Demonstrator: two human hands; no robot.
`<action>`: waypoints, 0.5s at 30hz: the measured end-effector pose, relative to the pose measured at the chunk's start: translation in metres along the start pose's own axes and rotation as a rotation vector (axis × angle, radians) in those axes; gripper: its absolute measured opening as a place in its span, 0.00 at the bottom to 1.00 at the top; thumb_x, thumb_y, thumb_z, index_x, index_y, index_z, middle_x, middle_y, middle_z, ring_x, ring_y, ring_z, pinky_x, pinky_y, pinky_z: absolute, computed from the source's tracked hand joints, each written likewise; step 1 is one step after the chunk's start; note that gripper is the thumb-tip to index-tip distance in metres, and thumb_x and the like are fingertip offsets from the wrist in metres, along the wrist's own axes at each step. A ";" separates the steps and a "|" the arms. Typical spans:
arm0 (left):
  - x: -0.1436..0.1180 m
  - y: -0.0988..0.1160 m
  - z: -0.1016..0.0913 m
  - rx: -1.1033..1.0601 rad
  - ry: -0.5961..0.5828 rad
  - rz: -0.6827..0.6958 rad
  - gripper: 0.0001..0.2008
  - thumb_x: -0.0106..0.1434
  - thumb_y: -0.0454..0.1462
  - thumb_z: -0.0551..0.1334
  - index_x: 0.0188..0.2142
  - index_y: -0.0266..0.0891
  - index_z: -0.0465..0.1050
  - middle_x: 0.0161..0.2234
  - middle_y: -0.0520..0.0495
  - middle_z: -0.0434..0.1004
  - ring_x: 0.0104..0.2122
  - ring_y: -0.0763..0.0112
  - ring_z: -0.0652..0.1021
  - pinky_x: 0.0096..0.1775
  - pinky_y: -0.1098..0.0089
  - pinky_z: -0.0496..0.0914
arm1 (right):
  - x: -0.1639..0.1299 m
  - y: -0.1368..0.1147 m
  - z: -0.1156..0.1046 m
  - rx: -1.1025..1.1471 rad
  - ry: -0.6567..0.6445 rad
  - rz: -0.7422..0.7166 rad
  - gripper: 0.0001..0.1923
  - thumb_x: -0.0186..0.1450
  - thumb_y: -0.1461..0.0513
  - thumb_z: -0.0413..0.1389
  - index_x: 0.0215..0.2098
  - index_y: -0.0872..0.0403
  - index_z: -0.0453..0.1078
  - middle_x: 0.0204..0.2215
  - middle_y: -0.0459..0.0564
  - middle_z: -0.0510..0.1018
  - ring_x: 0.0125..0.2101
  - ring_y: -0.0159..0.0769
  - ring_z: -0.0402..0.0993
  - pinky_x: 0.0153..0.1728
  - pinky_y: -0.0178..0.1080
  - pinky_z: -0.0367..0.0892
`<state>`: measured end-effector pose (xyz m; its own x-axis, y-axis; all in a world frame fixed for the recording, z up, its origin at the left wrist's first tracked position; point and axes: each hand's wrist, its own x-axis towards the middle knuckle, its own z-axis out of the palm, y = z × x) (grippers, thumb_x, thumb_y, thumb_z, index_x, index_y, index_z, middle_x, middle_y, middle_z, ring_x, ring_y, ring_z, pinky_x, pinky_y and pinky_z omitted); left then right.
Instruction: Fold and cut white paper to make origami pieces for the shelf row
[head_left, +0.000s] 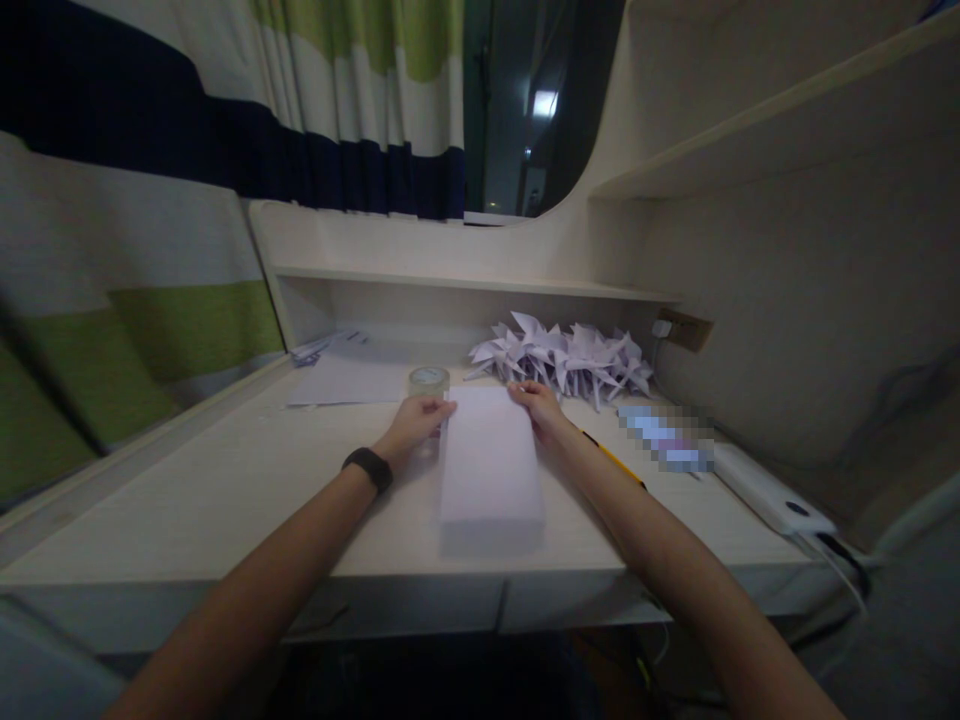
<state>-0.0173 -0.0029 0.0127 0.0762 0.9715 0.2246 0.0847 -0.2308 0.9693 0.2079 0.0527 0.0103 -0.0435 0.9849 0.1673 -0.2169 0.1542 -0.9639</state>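
A sheet of white paper [491, 460], doubled over with its bend toward me, is held above the desk. My left hand [420, 425] pinches its far left corner between thumb and fingers. At the far right corner, my right hand [538, 408] grips the paper the same way. Just beyond my left hand lies a roll of clear tape [429, 379]. Behind my right hand sits a heap of folded white paper pinwheels [562, 355]. A yellow and black pencil [615, 460] rests beside my right forearm, partly covered by it.
On the back left of the desk [247, 500] lies a stack of white paper [345, 375]. A white power strip [769, 490] with cables runs along the right side, near a blurred-out object [667, 438]. A low shelf [465, 284] spans the back, below a curtain [360, 110].
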 end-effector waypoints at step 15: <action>0.001 0.000 0.003 -0.092 0.025 -0.071 0.11 0.53 0.42 0.65 0.30 0.35 0.72 0.26 0.48 0.74 0.23 0.72 0.73 0.24 0.73 0.65 | -0.001 -0.002 0.001 -0.061 0.034 -0.036 0.18 0.44 0.52 0.67 0.23 0.53 0.68 0.19 0.42 0.71 0.20 0.30 0.64 0.22 0.34 0.59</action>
<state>-0.0144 -0.0019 0.0131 0.0480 0.9865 0.1567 -0.0022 -0.1568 0.9876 0.2078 0.0510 0.0122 -0.0031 0.9806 0.1962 -0.1579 0.1933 -0.9684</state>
